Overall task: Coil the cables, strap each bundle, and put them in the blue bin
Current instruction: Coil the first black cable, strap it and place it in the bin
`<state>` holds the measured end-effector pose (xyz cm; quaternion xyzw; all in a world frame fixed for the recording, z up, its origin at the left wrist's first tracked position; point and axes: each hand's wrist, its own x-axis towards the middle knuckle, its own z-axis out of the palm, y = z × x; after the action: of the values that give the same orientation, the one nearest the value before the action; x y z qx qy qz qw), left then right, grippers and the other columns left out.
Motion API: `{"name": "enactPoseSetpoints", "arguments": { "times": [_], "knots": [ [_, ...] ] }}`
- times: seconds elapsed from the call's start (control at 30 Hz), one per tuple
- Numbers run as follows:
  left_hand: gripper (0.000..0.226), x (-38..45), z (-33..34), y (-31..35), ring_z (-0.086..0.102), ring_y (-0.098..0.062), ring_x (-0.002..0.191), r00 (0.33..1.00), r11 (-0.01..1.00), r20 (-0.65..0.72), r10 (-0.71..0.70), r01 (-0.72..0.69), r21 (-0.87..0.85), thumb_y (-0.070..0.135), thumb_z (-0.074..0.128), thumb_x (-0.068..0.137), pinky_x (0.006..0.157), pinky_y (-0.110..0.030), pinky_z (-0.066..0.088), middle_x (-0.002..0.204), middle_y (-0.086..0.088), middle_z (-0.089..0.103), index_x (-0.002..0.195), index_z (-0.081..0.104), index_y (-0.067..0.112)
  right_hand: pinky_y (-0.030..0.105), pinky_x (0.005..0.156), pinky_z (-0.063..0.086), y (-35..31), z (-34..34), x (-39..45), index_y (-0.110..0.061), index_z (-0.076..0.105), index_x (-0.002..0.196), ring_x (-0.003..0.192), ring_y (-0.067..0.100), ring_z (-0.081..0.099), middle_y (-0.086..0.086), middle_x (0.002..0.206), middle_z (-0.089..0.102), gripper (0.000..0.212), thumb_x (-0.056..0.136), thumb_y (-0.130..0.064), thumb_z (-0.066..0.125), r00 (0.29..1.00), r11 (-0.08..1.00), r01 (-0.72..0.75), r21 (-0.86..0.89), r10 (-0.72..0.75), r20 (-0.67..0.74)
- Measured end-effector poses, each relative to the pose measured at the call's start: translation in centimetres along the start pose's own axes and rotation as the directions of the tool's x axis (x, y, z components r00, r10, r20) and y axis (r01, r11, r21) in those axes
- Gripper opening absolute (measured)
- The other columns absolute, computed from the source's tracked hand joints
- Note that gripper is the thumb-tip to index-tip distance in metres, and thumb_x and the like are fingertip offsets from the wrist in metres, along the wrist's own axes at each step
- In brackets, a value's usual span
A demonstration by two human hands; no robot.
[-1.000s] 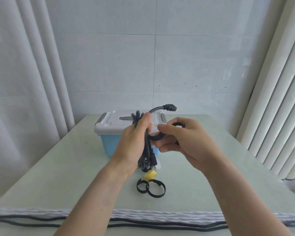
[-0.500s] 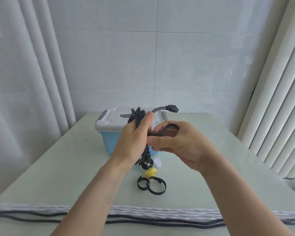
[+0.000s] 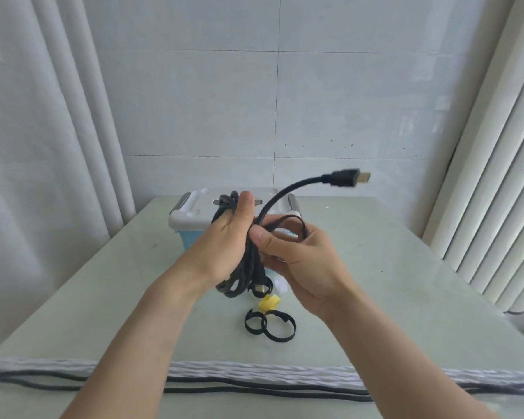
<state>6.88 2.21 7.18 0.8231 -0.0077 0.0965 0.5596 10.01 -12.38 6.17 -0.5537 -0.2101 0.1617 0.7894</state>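
My left hand point(image 3: 224, 243) grips a coiled black cable point(image 3: 242, 276) above the table, its loops hanging below my palm. My right hand point(image 3: 303, 261) pinches the cable's free end beside the coil. That end arcs up to a gold-tipped plug point(image 3: 347, 177) pointing right. Behind my hands stands the blue bin point(image 3: 191, 240) with its white lid point(image 3: 194, 211) shut. On the table below the coil lie two black strap loops point(image 3: 270, 325) and a yellow strap point(image 3: 269, 303).
More cables, white braided point(image 3: 254, 371) and black point(image 3: 254, 390), run across the table's near edge. Curtains hang at left point(image 3: 43, 146) and right point(image 3: 496, 176). A small white item point(image 3: 280, 284) lies by the bin, partly hidden behind my right hand.
The free end of the cable has swung up and to the right, so the plug now stands farther from the coil. Both hands keep their hold.
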Motion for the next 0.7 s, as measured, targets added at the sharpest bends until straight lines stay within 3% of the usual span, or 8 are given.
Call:
{"name": "enactPoseSetpoints", "arguments": {
  "times": [0.13, 0.23, 0.3, 0.37, 0.43, 0.57, 0.63, 0.7],
  "knots": [
    [0.088, -0.2, -0.3, 0.1, 0.054, -0.011, 0.125, 0.998, 0.988, -0.056, -0.039, 0.047, 0.145, 0.088, 0.018, 0.079, 0.113, -0.040, 0.036, 0.123, 0.005, 0.064, 0.129, 0.057, 0.026, 0.038, 0.082, 0.060, 0.5, 0.7, 0.0, 0.003, 0.068, 0.103, 0.077, 0.027, 0.067, 0.019, 0.088, 0.067, 0.020, 0.090, -0.012, 0.071, 0.999, 0.996, -0.036, 0.084, 0.039, -0.033],
    [0.079, -0.7, -0.7, 0.3, 0.055, -0.005, 0.118, 0.997, 0.976, 0.019, -0.072, 0.067, 0.207, 0.079, 0.016, 0.084, 0.110, -0.034, 0.037, 0.122, 0.007, 0.064, 0.131, 0.057, 0.030, 0.049, 0.081, 0.054, 0.8, 1.0, 0.0, 0.003, 0.068, 0.105, 0.080, 0.029, 0.069, 0.016, 0.091, 0.072, 0.027, 0.096, -0.023, 0.065, 0.993, 0.993, -0.100, 0.059, 0.104, -0.057],
    [0.071, -0.9, -0.8, 0.5, 0.060, 0.006, 0.091, 0.995, 0.983, 0.070, -0.068, 0.055, 0.176, 0.077, 0.022, 0.085, 0.094, -0.025, 0.045, 0.095, 0.016, 0.070, 0.126, 0.062, 0.035, 0.048, 0.081, 0.047, 0.6, 1.1, -0.1, -0.003, 0.071, 0.107, 0.081, 0.027, 0.070, 0.012, 0.091, 0.075, 0.028, 0.098, -0.028, 0.063, 0.991, 0.991, -0.117, 0.060, 0.120, -0.057],
    [0.062, -1.0, -1.0, 0.6, 0.048, -0.004, 0.059, 0.995, 0.991, 0.085, -0.049, 0.038, 0.126, 0.069, 0.033, 0.085, 0.070, -0.024, 0.041, 0.064, 0.010, 0.052, 0.119, 0.069, 0.032, 0.038, 0.078, 0.054, 0.3, 0.9, -0.3, -0.002, 0.071, 0.105, 0.079, 0.025, 0.072, 0.011, 0.087, 0.075, 0.025, 0.099, -0.024, 0.060, 0.993, 0.991, -0.110, 0.076, 0.113, -0.039],
    [0.046, -1.1, -1.3, 0.8, 0.038, -0.016, 0.061, 0.995, 0.997, 0.097, -0.017, 0.010, 0.076, 0.061, 0.043, 0.084, 0.064, -0.026, 0.037, 0.068, -0.004, 0.037, 0.107, 0.075, 0.037, 0.036, 0.068, 0.059, 0.2, 0.8, -0.4, 0.003, 0.069, 0.105, 0.076, 0.030, 0.073, 0.018, 0.086, 0.074, 0.026, 0.100, -0.020, 0.058, 0.994, 0.991, -0.101, 0.082, 0.103, -0.020],
    [0.042, -1.5, -1.7, 1.0, 0.054, -0.019, 0.074, 0.987, 0.992, 0.156, 0.031, -0.049, 0.115, 0.076, 0.052, 0.084, 0.081, -0.041, 0.053, 0.084, -0.021, 0.059, 0.108, 0.072, 0.049, 0.036, 0.073, 0.059, 0.5, 0.8, -0.1, 0.004, 0.069, 0.108, 0.086, 0.032, 0.073, 0.022, 0.099, 0.074, 0.026, 0.098, -0.018, 0.061, 0.991, 0.981, -0.112, 0.159, 0.123, -0.061],
    [0.038, -1.3, -1.2, 0.7, 0.061, -0.015, 0.077, 0.995, 0.988, 0.088, 0.050, -0.062, 0.144, 0.078, 0.049, 0.083, 0.088, -0.039, 0.053, 0.081, -0.007, 0.068, 0.097, 0.073, 0.051, 0.034, 0.079, 0.054, 0.6, 0.8, 0.0, 0.001, 0.071, 0.106, 0.087, 0.026, 0.072, 0.021, 0.102, 0.074, 0.023, 0.098, -0.018, 0.061, 0.985, 0.968, -0.130, 0.213, 0.151, -0.086],
    [0.045, -1.1, -0.3, 0.8, 0.066, -0.009, 0.074, 0.999, 0.995, -0.021, 0.033, -0.031, 0.095, 0.079, 0.056, 0.075, 0.088, -0.034, 0.054, 0.073, 0.014, 0.069, 0.089, 0.075, 0.041, 0.034, 0.077, 0.048, 0.6, 0.8, 0.2, 0.001, 0.070, 0.111, 0.088, 0.025, 0.069, 0.023, 0.109, 0.073, 0.027, 0.099, -0.020, 0.060, 0.981, 0.959, -0.135, 0.249, 0.165, -0.105]
  ]
}}
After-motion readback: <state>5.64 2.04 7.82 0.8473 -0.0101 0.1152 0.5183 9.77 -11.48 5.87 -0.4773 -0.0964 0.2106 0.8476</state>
